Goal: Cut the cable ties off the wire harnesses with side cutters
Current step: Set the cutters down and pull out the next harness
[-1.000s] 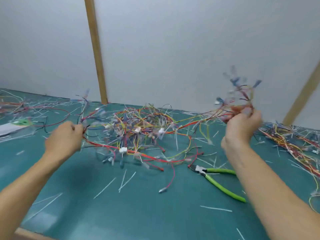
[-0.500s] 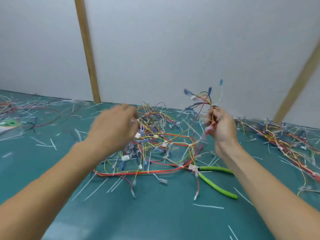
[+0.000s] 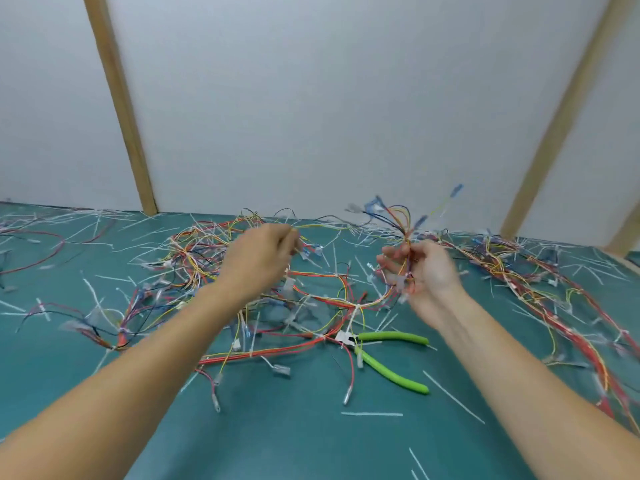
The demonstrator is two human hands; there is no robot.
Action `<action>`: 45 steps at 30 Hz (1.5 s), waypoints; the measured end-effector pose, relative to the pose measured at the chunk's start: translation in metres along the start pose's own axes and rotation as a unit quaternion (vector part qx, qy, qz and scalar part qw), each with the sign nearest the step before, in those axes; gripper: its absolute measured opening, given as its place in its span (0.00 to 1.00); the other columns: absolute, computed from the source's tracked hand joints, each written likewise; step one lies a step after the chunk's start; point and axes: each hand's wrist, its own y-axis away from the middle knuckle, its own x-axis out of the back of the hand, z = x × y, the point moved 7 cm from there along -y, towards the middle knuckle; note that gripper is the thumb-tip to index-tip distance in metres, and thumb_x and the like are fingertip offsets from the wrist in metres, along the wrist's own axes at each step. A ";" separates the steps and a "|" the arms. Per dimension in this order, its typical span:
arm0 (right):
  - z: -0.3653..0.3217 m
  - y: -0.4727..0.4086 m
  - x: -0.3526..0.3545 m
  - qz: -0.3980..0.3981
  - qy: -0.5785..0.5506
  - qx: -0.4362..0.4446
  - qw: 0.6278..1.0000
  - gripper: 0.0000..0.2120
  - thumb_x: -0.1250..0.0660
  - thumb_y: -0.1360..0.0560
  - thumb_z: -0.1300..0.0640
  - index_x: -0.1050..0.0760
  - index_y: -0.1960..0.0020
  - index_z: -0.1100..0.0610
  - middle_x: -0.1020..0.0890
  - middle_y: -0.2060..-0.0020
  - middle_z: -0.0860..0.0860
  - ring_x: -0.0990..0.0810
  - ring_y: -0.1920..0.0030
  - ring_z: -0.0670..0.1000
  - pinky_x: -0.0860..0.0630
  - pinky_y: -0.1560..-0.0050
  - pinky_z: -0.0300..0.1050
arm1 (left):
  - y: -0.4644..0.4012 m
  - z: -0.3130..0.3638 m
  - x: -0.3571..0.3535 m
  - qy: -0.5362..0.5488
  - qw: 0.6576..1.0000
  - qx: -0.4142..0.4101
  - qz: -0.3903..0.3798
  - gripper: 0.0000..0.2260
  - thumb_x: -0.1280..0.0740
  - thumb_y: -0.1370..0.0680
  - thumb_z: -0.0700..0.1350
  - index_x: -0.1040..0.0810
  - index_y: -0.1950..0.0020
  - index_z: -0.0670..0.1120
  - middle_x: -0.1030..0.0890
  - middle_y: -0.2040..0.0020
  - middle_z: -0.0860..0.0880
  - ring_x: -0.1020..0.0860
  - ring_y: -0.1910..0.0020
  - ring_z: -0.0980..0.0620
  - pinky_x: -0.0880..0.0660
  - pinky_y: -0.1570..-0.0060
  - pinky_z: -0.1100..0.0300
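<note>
A tangled wire harness [image 3: 311, 299] of red, yellow and blue wires with white cable ties lies on the green mat [image 3: 311, 427]. My right hand [image 3: 426, 271] grips one end of it, and blue-tipped wire ends fan out above the fist. My left hand [image 3: 259, 261] pinches yellow wires of the same harness, held above the tangle. The side cutters [image 3: 384, 355] with lime green handles lie on the mat below my right hand, jaws toward the harness, partly under a red wire. Neither hand touches them.
Another wire harness [image 3: 540, 296] stretches along the right side of the mat. More wires [image 3: 34, 244] lie at the far left. Cut white tie pieces [image 3: 372, 414] litter the mat. A white wall with wooden posts [image 3: 121, 105] stands behind.
Both hands have come together from a wide spread, bunching the harness toward the middle. The right hand has dropped lower and its fingers have loosened a little. The cutters have not moved.
</note>
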 end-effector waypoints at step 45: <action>-0.102 -0.003 0.036 -0.005 -0.394 0.167 0.904 0.11 0.44 0.28 0.69 0.28 0.65 0.59 0.24 0.71 0.54 0.25 0.74 0.51 0.19 0.67 0.42 | 0.128 -0.043 -0.020 -0.158 0.964 -0.176 -0.119 0.11 0.42 0.22 0.53 0.21 0.49 0.56 0.22 0.48 0.56 0.21 0.50 0.52 0.23 0.57 0.52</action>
